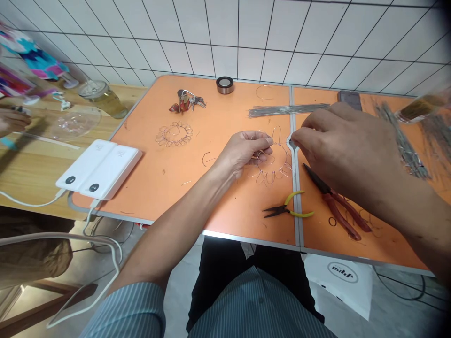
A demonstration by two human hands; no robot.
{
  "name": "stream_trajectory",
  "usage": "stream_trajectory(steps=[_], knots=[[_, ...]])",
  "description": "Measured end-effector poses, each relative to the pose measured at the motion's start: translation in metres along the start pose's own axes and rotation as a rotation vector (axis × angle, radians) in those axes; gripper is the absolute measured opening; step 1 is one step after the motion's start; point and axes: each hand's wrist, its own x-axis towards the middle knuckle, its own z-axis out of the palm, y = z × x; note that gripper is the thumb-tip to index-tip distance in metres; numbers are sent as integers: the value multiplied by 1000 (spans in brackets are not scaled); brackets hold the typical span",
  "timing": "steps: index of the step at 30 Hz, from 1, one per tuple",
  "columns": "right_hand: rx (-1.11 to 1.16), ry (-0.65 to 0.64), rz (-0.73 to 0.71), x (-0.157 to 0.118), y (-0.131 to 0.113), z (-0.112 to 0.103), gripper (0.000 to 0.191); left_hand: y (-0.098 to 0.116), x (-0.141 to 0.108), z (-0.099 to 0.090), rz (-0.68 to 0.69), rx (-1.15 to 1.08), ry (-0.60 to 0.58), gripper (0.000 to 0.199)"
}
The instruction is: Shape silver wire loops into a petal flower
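Observation:
Pinched between the fingertips of my left hand (248, 148) is a looped wire ring (269, 177), held just above the orange table (218, 206). My right hand (338, 141) is beside the ring on its right, thumb and fingers closed; whether wire runs into them is too fine to tell. Below the ring lie yellow-handled pliers (287, 208), with their jaws pointing left. Larger red-handled pliers (334, 202) rest under my right hand. A second looped wire ring (174, 134) lies flat farther left. Behind my hands is a bundle of straight wires (282, 110).
Keys (192, 101) and a round tape roll (224, 85) lie toward the back. White power banks (100, 169) with cables sit at the left edge. A lidded jar (105, 98) stands on the wooden table. A glass (419, 108) and more wires (405, 141) are at right. Another person's hand shows far left.

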Motion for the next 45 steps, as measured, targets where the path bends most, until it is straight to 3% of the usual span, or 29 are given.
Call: stream_trajectory(steps=[3,13,26,30,32,35,37,41,45], knots=[[85,72,-4,-2,4,8,32,0,0,1,-2,-1,-2,28],[131,23,-3,-1,-1,6,27,-3,2,-1,-11,-1,-6,30],[217,-4,-137,-4,-4,3,46,-5,4,-1,-2,-12,-22,35],[354,-20,-155,-4,-5,5,41,-7,5,-2,16,-45,-37,39],[462,82,-122,-7,-5,8,36,-7,6,-1,23,-53,-20,37],[527,412,-30,-17,-6,15,26,-5,6,1,39,-68,15,30],[557,476,127,-25,-9,18,23,-4,5,2,53,-80,42,27],[809,385,379,-39,-20,25,15,-3,2,6,80,-85,74,27],[831,373,449,-45,-35,31,11,-2,0,8,118,-91,109,23]])
